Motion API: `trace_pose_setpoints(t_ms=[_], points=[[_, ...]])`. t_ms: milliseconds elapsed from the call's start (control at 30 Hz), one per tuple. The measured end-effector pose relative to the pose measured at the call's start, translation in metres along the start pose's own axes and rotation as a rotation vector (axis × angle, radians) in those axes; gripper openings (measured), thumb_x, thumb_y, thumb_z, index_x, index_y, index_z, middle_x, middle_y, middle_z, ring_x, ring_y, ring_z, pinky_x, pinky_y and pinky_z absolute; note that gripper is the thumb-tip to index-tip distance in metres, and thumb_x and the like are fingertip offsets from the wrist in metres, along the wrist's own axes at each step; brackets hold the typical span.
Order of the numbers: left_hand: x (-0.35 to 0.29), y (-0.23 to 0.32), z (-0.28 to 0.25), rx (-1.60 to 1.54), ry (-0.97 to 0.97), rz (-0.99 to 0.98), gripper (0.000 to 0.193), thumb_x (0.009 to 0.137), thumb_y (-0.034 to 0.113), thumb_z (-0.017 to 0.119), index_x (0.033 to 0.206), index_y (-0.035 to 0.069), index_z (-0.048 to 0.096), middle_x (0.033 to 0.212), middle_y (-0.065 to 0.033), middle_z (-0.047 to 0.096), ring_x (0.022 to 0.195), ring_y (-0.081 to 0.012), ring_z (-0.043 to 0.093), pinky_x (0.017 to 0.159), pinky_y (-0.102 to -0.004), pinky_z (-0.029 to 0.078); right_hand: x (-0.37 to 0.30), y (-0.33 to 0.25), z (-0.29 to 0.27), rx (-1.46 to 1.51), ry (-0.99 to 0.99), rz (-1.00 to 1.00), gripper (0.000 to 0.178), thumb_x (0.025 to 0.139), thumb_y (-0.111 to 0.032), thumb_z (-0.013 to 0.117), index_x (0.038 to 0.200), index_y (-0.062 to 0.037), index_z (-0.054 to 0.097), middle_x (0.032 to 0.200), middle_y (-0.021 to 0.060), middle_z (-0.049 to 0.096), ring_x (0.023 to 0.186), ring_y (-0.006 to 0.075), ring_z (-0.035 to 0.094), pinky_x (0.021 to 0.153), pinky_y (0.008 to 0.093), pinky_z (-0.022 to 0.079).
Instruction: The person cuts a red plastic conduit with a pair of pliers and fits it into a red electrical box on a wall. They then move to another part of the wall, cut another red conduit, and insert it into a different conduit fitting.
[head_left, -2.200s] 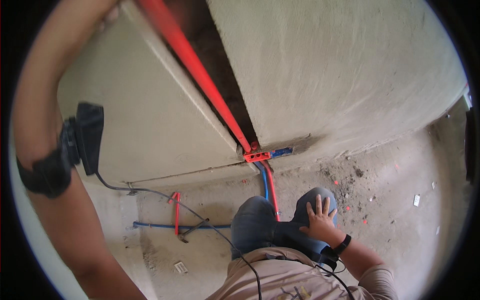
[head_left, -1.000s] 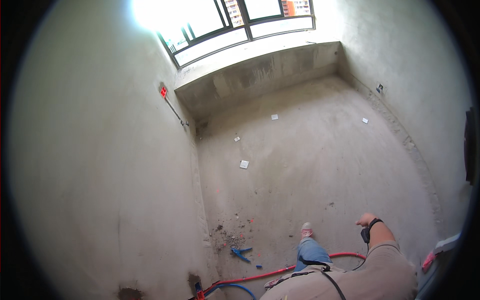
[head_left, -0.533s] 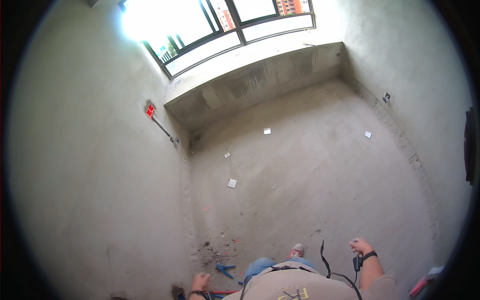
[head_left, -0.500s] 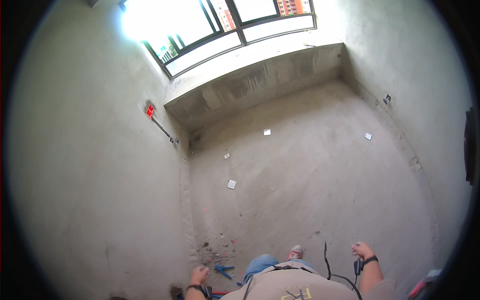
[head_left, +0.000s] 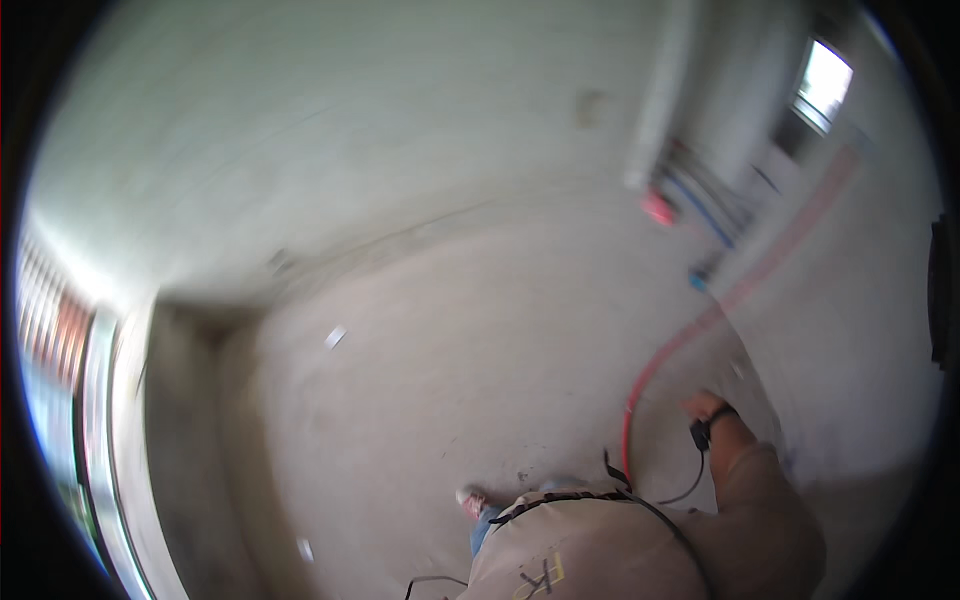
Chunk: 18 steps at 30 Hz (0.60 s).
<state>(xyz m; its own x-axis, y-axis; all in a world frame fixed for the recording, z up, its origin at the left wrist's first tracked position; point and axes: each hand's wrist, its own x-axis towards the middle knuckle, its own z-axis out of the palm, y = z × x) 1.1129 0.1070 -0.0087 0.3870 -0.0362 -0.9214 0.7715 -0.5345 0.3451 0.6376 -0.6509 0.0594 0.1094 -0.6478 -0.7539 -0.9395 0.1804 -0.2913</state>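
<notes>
My right hand point(head_left: 704, 404) hangs low at the right, above the bare concrete floor, beside a long red hose point(head_left: 630, 405). Motion smears its fingers, and nothing shows clearly in them. A small black box point(head_left: 701, 434) sits on the dark strap at that wrist, with a black cable running back toward my waist. My left hand is out of view. At the left lie two small white pieces, one point(head_left: 336, 337) out on the floor and another point(head_left: 305, 549) nearer the lower edge.
A bright window point(head_left: 95, 400) and a low concrete ledge point(head_left: 190, 430) run along the left. At the far right, a blue pipe point(head_left: 703, 210), a red object point(head_left: 659, 207) and a lit opening point(head_left: 826, 85) are blurred. My shoe point(head_left: 470, 502) is at bottom centre.
My view has swung to the right, so the window has moved from the top to the left edge. The red hose has come into sight; my left hand and the blue tool have left the picture.
</notes>
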Motion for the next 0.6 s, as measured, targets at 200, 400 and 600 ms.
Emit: trace_pose_setpoints(t_ms=[200, 400, 600], points=[[0.100, 0.349, -0.041, 0.377, 0.063, 0.165, 0.048, 0.099, 0.040, 0.047, 0.138, 0.011, 0.047, 0.113, -0.0115, 0.064, 0.088, -0.0278, 0.061, 0.070, -0.0453, 0.050, -0.165, 0.062, 0.059, 0.405, 0.278, 0.437, 0.047, 0.085, -0.047, 0.069, 0.082, 0.0007, 0.070, 0.079, 0.0106, 0.071, 0.063, 0.0239, 0.064, 0.061, 0.0407, 0.051], [0.128, 0.619, 0.064, 0.541, 0.122, 0.289, 0.053, 0.099, 0.042, 0.044, 0.142, 0.011, 0.043, 0.120, -0.0127, 0.062, 0.096, -0.0306, 0.060, 0.077, -0.0489, 0.050, -0.209, 0.159, 0.190, 0.523, 0.260, 0.752, 0.049, 0.090, -0.046, 0.062, 0.106, 0.0002, 0.071, 0.095, 0.0162, 0.073, 0.086, 0.0306, 0.070, 0.075, 0.0431, 0.054], [0.156, 0.714, 0.378, 0.586, -0.278, 0.410, 0.057, 0.100, 0.044, 0.042, 0.144, 0.009, 0.043, 0.137, -0.0152, 0.053, 0.123, -0.0386, 0.050, 0.101, -0.0581, 0.039, -0.143, 0.168, 0.249, 0.400, 0.134, 0.635, 0.029, 0.095, -0.031, 0.055, 0.113, -0.0151, 0.070, 0.098, 0.0136, 0.072, 0.094, 0.0253, 0.068, 0.084, 0.0425, 0.052]])
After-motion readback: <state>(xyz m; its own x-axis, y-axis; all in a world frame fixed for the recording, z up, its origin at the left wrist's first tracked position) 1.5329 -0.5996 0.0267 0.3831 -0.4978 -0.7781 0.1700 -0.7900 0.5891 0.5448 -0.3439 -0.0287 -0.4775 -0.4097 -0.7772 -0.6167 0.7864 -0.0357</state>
